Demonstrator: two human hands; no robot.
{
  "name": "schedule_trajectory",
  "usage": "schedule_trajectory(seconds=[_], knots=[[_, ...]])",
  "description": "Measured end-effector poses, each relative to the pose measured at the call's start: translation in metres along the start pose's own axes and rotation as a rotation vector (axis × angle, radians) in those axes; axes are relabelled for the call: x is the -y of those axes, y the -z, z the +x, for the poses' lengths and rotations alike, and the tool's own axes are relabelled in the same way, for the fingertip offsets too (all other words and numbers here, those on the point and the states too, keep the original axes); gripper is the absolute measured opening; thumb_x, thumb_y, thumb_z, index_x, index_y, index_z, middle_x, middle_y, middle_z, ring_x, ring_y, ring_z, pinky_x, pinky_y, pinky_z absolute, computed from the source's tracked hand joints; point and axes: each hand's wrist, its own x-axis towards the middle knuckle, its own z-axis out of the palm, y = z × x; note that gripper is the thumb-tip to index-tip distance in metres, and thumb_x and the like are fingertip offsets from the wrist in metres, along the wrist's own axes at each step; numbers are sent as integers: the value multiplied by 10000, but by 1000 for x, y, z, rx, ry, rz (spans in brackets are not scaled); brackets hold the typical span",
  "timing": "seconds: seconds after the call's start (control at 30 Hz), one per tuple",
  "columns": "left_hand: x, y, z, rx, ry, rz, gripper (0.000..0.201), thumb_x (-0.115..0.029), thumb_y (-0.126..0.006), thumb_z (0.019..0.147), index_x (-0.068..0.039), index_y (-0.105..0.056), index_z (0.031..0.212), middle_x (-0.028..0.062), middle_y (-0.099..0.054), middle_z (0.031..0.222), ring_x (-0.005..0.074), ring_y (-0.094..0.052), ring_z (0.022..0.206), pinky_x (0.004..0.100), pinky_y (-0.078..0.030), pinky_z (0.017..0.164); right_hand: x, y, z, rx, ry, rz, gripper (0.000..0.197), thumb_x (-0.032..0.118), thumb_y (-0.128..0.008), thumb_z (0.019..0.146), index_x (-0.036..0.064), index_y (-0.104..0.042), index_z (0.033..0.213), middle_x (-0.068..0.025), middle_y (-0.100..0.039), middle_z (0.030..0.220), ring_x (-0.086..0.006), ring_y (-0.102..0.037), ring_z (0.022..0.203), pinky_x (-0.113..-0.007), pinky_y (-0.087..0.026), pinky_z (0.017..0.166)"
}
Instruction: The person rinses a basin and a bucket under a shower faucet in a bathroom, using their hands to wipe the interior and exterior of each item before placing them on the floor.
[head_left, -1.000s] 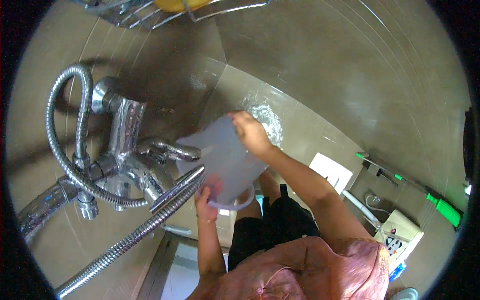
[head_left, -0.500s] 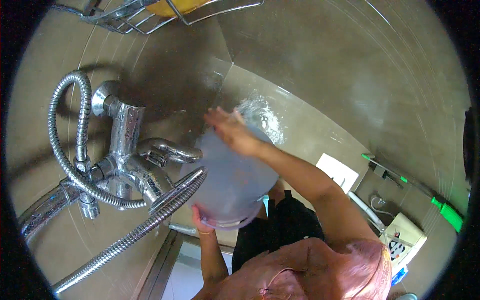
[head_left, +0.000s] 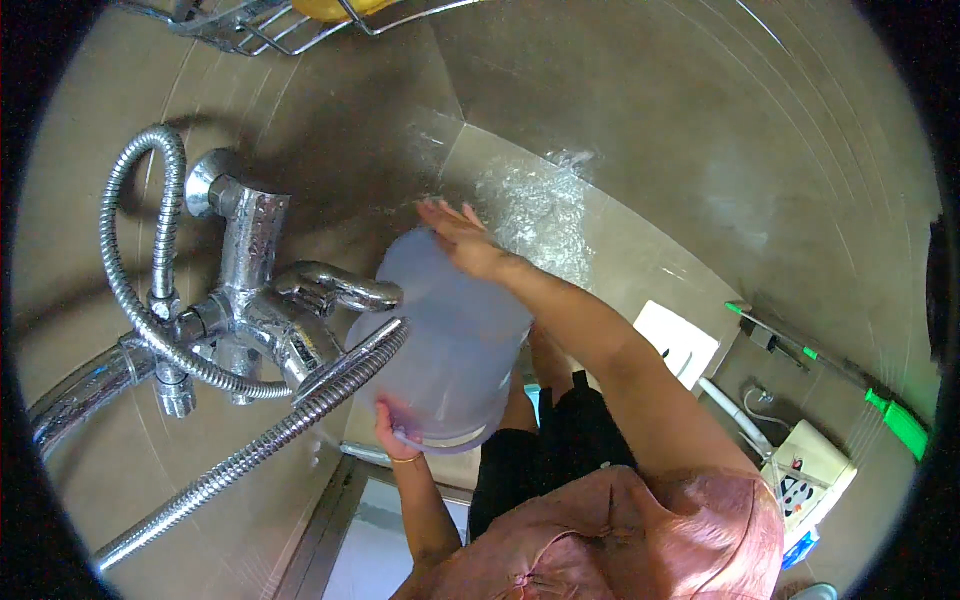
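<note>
A translucent grey-lavender bucket (head_left: pixel 440 340) is tipped over in front of me, its rim toward my body. My left hand (head_left: pixel 393 437) is closed on the rim, with fingers partly seen through the plastic. At the bucket's far end, my right hand (head_left: pixel 465 242) lies against the outside, fingers stretched out. Splashed water (head_left: pixel 545 220) spreads on the floor just beyond the bucket and my right forearm.
Close on the left, a chrome tap (head_left: pixel 260 290) with a metal shower hose (head_left: pixel 250 460) overlaps the bucket's side. A wire rack (head_left: pixel 270 35) hangs at top left. To the right are a white cistern (head_left: pixel 815 470) and a green-and-grey pole (head_left: pixel 900 425) by the wall.
The bucket has shifted slightly left and toward me, its side showing more. My right hand moved a little along its far end. The water on the floor has spread farther out.
</note>
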Motion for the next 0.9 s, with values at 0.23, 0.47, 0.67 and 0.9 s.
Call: schedule_trajectory(seconds=[0.23,0.47,0.67,0.9], knots=[[-7,-20,16,-96,-209,100,188,-232,-484,824,-106,-574,932,7,-602,838,104,-553,707,275,-471,655,11,8,-87,42,-142,438,439,7,-383,827,114,-338,1250,-123,-296,1307,-255,-232,1232,-359,-212,995],[-3,-49,14,-230,-270,95,273,-271,-427,846,-90,-537,1019,8,-570,952,147,-536,849,278,-440,730,84,55,-71,291,146,700,494,-70,-348,783,92,-333,1250,-120,-268,1323,-266,-208,1240,-339,-202,997],[5,12,-16,-175,-146,91,291,-283,-422,845,-93,-537,1032,26,-558,1012,169,-523,913,315,-428,783,77,31,-48,263,382,273,534,-60,-365,765,86,-278,1272,-141,-203,1345,-293,-179,1247,-369,-152,1011],[28,-10,11,-192,-76,-64,219,-251,-450,839,-105,-562,958,12,-572,909,141,-524,824,290,-430,718,-48,-2,-76,-47,-212,276,443,34,-401,806,73,-326,1241,-152,-238,1329,-288,-213,1234,-342,-148,1013]])
